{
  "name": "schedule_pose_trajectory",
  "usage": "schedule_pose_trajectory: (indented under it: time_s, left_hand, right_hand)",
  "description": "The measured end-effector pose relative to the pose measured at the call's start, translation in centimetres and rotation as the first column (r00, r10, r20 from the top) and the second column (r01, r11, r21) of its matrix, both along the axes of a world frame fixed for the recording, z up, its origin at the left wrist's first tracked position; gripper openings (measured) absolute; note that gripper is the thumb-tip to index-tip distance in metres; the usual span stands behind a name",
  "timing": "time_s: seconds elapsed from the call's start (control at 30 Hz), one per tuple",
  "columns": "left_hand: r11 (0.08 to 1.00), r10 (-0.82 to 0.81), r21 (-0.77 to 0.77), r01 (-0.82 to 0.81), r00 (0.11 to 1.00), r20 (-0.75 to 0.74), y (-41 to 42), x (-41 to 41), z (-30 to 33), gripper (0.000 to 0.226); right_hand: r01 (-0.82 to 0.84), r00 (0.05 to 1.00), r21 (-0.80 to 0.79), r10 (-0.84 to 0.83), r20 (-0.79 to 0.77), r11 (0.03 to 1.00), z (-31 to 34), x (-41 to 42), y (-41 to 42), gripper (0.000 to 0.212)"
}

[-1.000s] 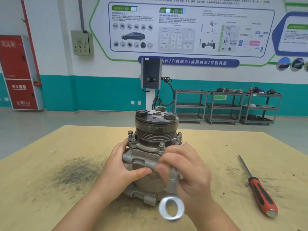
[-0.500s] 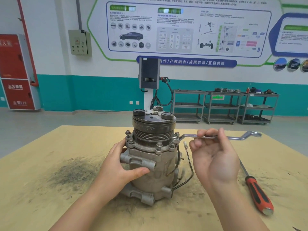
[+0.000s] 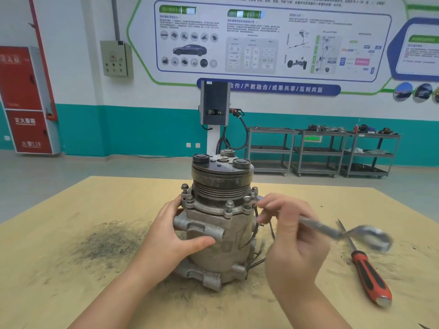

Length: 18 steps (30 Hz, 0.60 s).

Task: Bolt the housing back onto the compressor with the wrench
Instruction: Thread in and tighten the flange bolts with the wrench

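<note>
Bare desk (image 3: 59, 233) stretches wide on the left, just a dark grit smudge (image 3: 109, 241) there. Left hand (image 3: 175, 236) wraps the compressor (image 3: 221, 224), which stands upright mid-desk, pulley end up. Right hand (image 3: 292, 236) grips the wrench (image 3: 332, 231), ring end on a flange bolt (image 3: 249, 201), shaft running out rightward and down toward the viewer. A red screwdriver (image 3: 365, 269) lies near the desk's right edge.
</note>
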<state>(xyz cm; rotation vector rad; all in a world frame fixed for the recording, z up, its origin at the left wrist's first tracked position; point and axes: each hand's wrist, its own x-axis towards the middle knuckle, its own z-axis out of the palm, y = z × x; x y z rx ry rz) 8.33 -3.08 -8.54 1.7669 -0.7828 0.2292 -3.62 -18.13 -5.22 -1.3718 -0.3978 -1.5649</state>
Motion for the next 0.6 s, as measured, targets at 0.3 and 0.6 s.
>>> schedule_pose_trajectory:
  time_s: [0.3, 0.6]
  left_hand:
    - [1.0, 0.002, -0.015, -0.002, 1.0, 0.007, -0.1, 0.1, -0.1, 0.093]
    - [1.0, 0.0, -0.007, 0.0, 1.0, 0.0, 0.0, -0.1, 0.1, 0.085]
  right_hand:
    - [0.151, 0.981, -0.319, -0.182, -0.068, 0.936, -0.1, -0.2, 1.0, 0.028]
    - [-0.384, 0.885, 0.607, 0.464, 0.029, 0.695, 2.5, -0.6, -2.4, 0.054]
